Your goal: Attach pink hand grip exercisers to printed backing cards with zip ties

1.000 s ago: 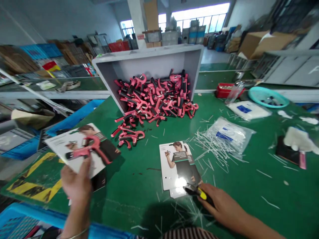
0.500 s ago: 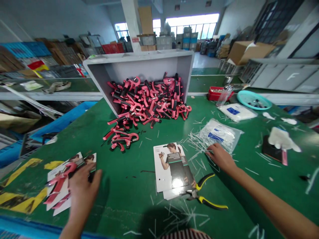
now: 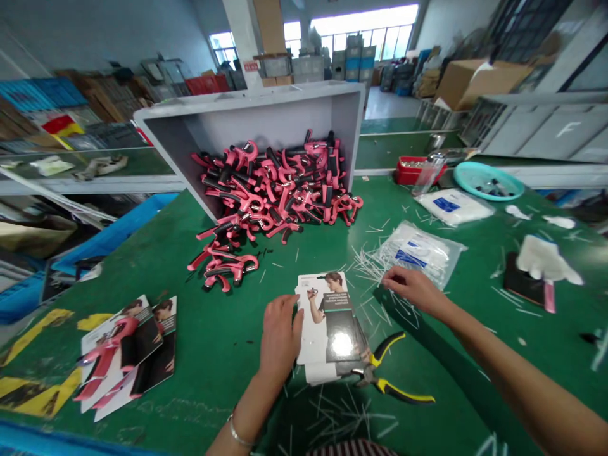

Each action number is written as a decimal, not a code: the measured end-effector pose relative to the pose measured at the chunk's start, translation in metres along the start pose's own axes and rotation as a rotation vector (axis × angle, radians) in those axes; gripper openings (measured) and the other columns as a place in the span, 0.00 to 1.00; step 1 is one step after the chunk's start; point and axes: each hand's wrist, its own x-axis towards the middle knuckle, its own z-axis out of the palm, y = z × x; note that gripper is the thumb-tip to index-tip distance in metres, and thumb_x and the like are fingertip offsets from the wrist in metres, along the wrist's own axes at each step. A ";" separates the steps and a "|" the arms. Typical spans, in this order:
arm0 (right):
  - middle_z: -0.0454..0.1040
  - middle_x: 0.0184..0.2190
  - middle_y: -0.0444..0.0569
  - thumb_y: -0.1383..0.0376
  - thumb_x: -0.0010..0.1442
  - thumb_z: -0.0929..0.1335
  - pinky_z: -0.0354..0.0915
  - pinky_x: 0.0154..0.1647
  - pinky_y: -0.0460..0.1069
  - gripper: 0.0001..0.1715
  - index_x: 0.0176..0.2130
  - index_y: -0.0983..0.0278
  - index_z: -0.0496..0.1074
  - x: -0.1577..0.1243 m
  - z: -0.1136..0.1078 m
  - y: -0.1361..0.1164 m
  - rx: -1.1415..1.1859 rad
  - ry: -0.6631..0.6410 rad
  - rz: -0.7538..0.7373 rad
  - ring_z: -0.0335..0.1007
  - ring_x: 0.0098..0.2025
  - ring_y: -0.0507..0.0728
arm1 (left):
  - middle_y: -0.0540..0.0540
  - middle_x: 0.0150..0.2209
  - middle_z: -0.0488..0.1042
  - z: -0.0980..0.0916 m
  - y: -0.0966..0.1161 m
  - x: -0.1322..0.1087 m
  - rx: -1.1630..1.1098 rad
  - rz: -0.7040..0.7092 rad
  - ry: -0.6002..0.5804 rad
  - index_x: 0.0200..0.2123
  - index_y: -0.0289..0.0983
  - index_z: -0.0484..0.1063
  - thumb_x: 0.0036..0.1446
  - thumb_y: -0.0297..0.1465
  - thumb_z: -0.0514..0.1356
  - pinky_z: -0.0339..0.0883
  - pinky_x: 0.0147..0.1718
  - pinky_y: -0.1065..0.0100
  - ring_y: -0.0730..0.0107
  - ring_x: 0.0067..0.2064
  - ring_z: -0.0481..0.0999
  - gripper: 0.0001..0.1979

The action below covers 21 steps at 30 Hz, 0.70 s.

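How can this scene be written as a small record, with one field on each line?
Left grip: at the left edge of the middle cards
Right grip: at the white strips, by the nearer bag; hold unclear
Pliers: lying open at the middle cards' lower right corner
Bin: gray, on its side, pink pieces spilling out
Left cards: pink pieces lying on them
Glove: white, on the right side
Table: green

A white F [image 3: 569, 128] marks the grey crate [image 3: 525, 130] (print [image 3: 337, 298] on the top card [image 3: 323, 322] is illegible).
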 end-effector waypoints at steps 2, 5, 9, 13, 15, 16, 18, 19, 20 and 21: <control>0.74 0.30 0.46 0.57 0.64 0.63 0.61 0.32 0.47 0.14 0.36 0.64 0.72 -0.004 0.007 -0.019 0.187 -0.130 -0.074 0.68 0.31 0.54 | 0.40 0.51 0.73 -0.008 0.022 0.008 -0.040 0.180 -0.057 0.54 0.43 0.70 0.63 0.27 0.53 0.60 0.53 0.52 0.54 0.52 0.68 0.18; 0.71 0.28 0.45 0.60 0.62 0.64 0.58 0.30 0.47 0.11 0.35 0.63 0.72 -0.012 0.013 -0.053 0.198 -0.222 -0.177 0.64 0.28 0.53 | 0.41 0.55 0.73 -0.009 0.047 0.019 -0.040 0.330 -0.160 0.54 0.46 0.71 0.61 0.26 0.56 0.56 0.54 0.49 0.50 0.57 0.65 0.19; 0.70 0.29 0.45 0.63 0.62 0.65 0.57 0.32 0.47 0.07 0.33 0.62 0.71 -0.017 0.005 -0.077 0.173 -0.194 -0.273 0.62 0.29 0.52 | 0.42 0.37 0.80 -0.005 0.046 0.021 -0.180 0.164 -0.290 0.38 0.43 0.79 0.60 0.30 0.59 0.60 0.49 0.54 0.52 0.46 0.73 0.08; 0.71 0.32 0.44 0.57 0.61 0.68 0.62 0.34 0.48 0.12 0.42 0.61 0.70 -0.016 0.007 -0.085 0.611 -0.184 -0.142 0.65 0.31 0.52 | 0.47 0.29 0.78 -0.004 0.036 0.004 -0.594 -0.193 -0.291 0.31 0.40 0.78 0.59 0.36 0.59 0.64 0.34 0.66 0.64 0.31 0.74 0.09; 0.73 0.35 0.45 0.56 0.59 0.70 0.65 0.35 0.49 0.19 0.47 0.62 0.68 -0.017 0.024 -0.094 0.882 -0.255 -0.069 0.68 0.32 0.52 | 0.48 0.24 0.76 -0.004 0.038 -0.005 -0.709 -0.339 -0.267 0.29 0.38 0.76 0.58 0.37 0.59 0.62 0.28 0.69 0.68 0.26 0.71 0.10; 0.73 0.35 0.45 0.56 0.59 0.70 0.66 0.34 0.49 0.18 0.46 0.62 0.69 -0.019 0.035 -0.099 0.965 -0.292 -0.040 0.70 0.31 0.52 | 0.49 0.23 0.75 -0.004 0.040 -0.010 -0.724 -0.373 -0.261 0.28 0.38 0.76 0.57 0.37 0.60 0.62 0.27 0.70 0.69 0.24 0.70 0.10; 0.73 0.30 0.44 0.55 0.60 0.69 0.65 0.32 0.48 0.15 0.39 0.64 0.70 -0.025 0.058 -0.109 1.019 -0.325 0.003 0.70 0.28 0.52 | 0.49 0.23 0.75 -0.003 0.042 -0.017 -0.686 -0.349 -0.259 0.26 0.38 0.75 0.57 0.36 0.60 0.62 0.27 0.70 0.69 0.25 0.70 0.11; 0.72 0.27 0.43 0.55 0.60 0.69 0.65 0.31 0.48 0.14 0.36 0.64 0.71 -0.029 0.068 -0.113 1.020 -0.313 0.014 0.69 0.26 0.51 | 0.48 0.23 0.76 -0.003 0.040 -0.019 -0.651 -0.305 -0.273 0.26 0.38 0.75 0.58 0.36 0.59 0.62 0.28 0.69 0.68 0.26 0.71 0.11; 0.72 0.25 0.42 0.55 0.60 0.70 0.64 0.31 0.48 0.15 0.34 0.65 0.71 -0.032 0.076 -0.115 1.021 -0.289 0.021 0.68 0.25 0.51 | 0.48 0.25 0.76 -0.004 0.037 -0.021 -0.614 -0.250 -0.291 0.27 0.38 0.76 0.59 0.36 0.58 0.63 0.30 0.68 0.67 0.28 0.72 0.12; 0.72 0.25 0.42 0.55 0.60 0.70 0.64 0.31 0.48 0.15 0.34 0.64 0.71 -0.035 0.081 -0.115 1.026 -0.258 0.032 0.68 0.25 0.51 | 0.47 0.28 0.77 -0.004 0.032 -0.023 -0.570 -0.201 -0.295 0.29 0.39 0.77 0.60 0.36 0.57 0.64 0.33 0.67 0.65 0.31 0.73 0.12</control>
